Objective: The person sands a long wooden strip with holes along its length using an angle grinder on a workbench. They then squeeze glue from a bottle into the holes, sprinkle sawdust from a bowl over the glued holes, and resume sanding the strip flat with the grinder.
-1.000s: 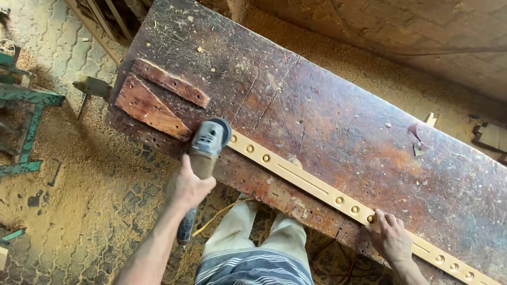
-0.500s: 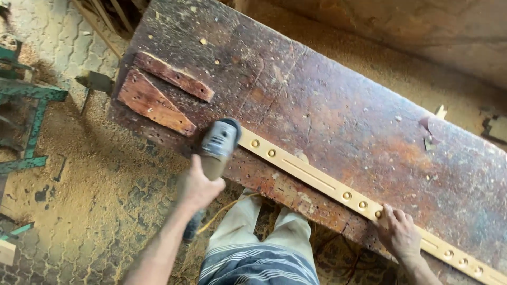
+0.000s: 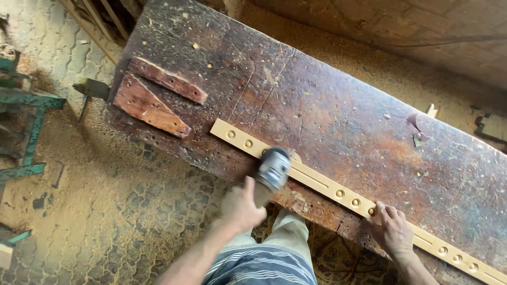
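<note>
Sawdust lies thick on the floor (image 3: 105, 211) around a scarred, dark table (image 3: 338, 105) where a person works a long pale wooden strip (image 3: 317, 182) that lies flat along the near edge. The left hand (image 3: 240, 206) is clamped around the handle of a grey power sander (image 3: 273, 169), whose head presses on the strip near its middle; the right hand (image 3: 391, 229) lies spread, palm down, on the strip further along and pins it to the table. The hands are well apart, with a run of bare strip between them. The strip's long axis runs diagonally across the view, from upper left, just beside a wedge-shaped wood offcut (image 3: 148, 108), down to the lower right corner, where it passes out of sight. Round holes are drilled in groups along it, and a narrow slot runs down the middle stretch. By its look the strip is light, thin and stiff along its length, though likely to flex or skate on the table if not held down; a flat press from above, as the right hand gives, appears the surest hold. The sander seems the heavier item, best gripped by its body. A second reddish wood block (image 3: 169, 80) lies beside the wedge, and green metal machine frames (image 3: 26, 100) stand at the left.
</note>
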